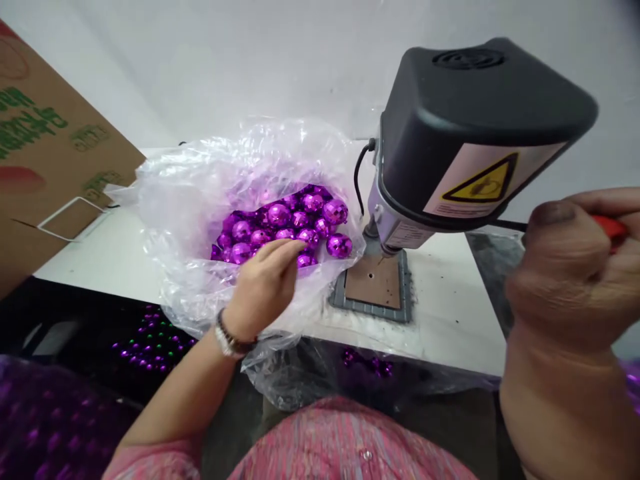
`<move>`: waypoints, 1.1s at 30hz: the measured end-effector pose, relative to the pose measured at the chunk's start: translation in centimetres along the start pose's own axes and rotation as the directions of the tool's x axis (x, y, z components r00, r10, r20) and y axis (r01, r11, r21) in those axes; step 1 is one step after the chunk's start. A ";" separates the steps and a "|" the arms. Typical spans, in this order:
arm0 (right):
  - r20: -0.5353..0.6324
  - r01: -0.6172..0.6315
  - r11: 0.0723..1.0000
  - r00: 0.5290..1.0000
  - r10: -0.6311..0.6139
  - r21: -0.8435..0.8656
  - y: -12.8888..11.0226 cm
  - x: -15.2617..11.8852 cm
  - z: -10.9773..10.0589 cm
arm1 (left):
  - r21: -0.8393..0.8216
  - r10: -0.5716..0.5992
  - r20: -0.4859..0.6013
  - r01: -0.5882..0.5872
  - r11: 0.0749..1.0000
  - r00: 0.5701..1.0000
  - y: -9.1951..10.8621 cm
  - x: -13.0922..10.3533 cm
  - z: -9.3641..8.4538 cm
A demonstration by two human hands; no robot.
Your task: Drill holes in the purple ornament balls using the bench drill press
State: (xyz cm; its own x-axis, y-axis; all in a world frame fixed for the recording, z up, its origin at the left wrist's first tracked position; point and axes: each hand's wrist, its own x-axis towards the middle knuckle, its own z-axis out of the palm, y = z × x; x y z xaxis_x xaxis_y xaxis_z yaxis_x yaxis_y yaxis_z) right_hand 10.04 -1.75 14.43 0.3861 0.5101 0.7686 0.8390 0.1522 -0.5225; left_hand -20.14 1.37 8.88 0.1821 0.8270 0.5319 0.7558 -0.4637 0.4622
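My left hand, with a watch at the wrist, is over the front edge of an open clear plastic bag. Its fingers are bent and pressed together; anything between them is hidden. Shiny faceted purple balls fill the bag opening just beyond the fingertips. At the right, my right hand is closed round the lever of a black drill press, whose red knob shows between the fingers. Below the drill's chuck, a brown board with a small hole lies on the grey base plate.
A cardboard box stands at the left of the white table. A black cable hangs beside the machine. More purple and green balls lie below the table at the left, with purple ones under its front edge.
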 end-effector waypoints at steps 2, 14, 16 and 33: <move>-0.048 0.016 0.999 0.999 -0.015 0.035 0.2 0.1 0.2 | 0.014 -0.059 0.106 0.057 0.998 0.993 1.1 -0.2 3.8; -0.010 0.134 0.983 0.991 -0.134 0.125 0.4 0.0 0.1 | 0.311 -0.290 0.147 0.234 0.921 0.946 2.4 -1.3 13.6; -0.014 0.145 0.981 0.989 -0.144 0.128 0.4 0.0 0.1 | 0.279 -0.306 0.058 0.279 0.919 0.950 2.6 -1.9 13.1; -0.024 0.143 0.984 0.990 -0.141 0.105 0.7 -0.3 0.2 | 0.244 -0.453 0.005 0.438 0.865 0.891 -2.1 -4.9 12.6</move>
State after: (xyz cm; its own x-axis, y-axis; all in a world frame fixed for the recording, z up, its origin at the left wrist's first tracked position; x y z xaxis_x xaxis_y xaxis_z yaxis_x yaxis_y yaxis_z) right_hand 10.49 -1.61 13.78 0.2729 0.4628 0.8434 0.8404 0.3120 -0.4431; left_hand -14.72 2.28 -3.61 -0.1772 0.9489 0.2613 0.8871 0.0389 0.4600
